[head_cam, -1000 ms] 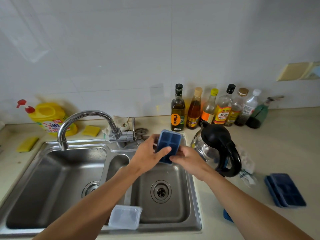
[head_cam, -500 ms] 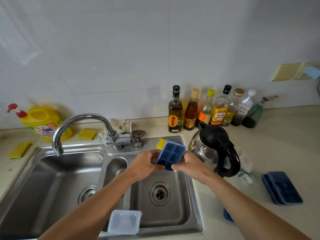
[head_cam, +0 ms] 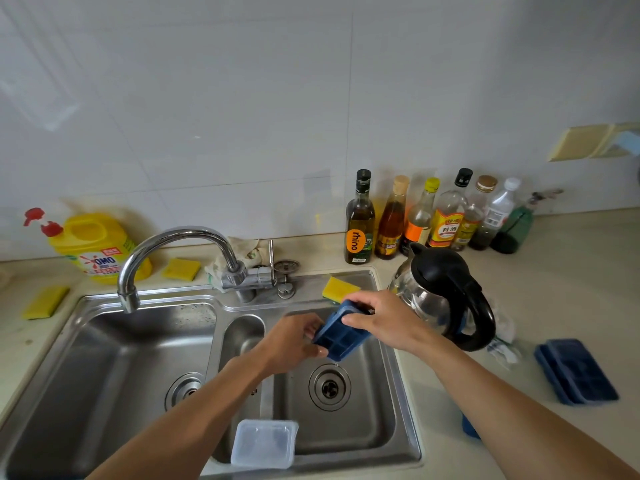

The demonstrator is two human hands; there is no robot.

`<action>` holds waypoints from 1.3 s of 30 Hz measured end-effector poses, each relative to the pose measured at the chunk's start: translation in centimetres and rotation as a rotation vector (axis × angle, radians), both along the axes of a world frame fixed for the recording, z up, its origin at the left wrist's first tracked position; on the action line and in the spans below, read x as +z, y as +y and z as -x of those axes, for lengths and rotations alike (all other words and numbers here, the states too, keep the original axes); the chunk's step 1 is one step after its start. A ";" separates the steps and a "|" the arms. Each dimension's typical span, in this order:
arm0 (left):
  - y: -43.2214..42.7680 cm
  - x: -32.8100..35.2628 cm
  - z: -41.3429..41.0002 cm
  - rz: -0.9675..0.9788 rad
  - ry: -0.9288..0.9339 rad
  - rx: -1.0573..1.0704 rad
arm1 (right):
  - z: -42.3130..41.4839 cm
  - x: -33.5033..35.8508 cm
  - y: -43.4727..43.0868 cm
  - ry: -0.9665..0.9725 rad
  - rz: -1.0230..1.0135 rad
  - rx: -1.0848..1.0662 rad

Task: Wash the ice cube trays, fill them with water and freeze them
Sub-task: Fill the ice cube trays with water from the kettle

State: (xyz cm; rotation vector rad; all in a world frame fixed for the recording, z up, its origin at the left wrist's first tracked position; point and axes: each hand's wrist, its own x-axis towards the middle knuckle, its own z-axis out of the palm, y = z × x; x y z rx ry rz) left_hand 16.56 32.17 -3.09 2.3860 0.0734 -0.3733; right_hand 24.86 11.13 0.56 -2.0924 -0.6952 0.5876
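A small blue ice cube tray (head_cam: 341, 337) hangs tilted over the right basin of the steel sink (head_cam: 388, 424), a drop of water falling from its lower edge. My left hand (head_cam: 294, 342) grips its lower left end, and my right hand (head_cam: 384, 320) grips its upper right end from above. A clear plastic lid (head_cam: 264, 443) lies on the sink's front divider. Two more blue ice cube trays (head_cam: 576, 370) lie on the counter at the right, and a further blue piece (head_cam: 470, 426) shows under my right forearm. The faucet (head_cam: 162, 252) points over the left basin; no water runs.
A glass kettle with black handle (head_cam: 446, 292) stands right of the sink. Several bottles (head_cam: 429, 216) line the wall. A yellow detergent jug (head_cam: 95, 247), yellow sponges (head_cam: 45, 301) and a sponge on the sink rim (head_cam: 337, 288) lie around the faucet.
The tray has come down lower over the right basin and tilted further. My right hand has shifted on top of its far end.
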 end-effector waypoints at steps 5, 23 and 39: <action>0.7 0.1 0.4 0.030 0.006 -0.036 | 0.5 0.5 0.9 -0.034 0.032 -0.001; 2.1 0.6 -0.6 0.323 -0.122 0.103 | 3.5 -1.9 1.9 0.161 0.012 -0.152; -1.3 3.6 -0.4 0.277 -0.243 0.130 | 2.7 -3.3 0.2 -0.026 -0.086 -0.230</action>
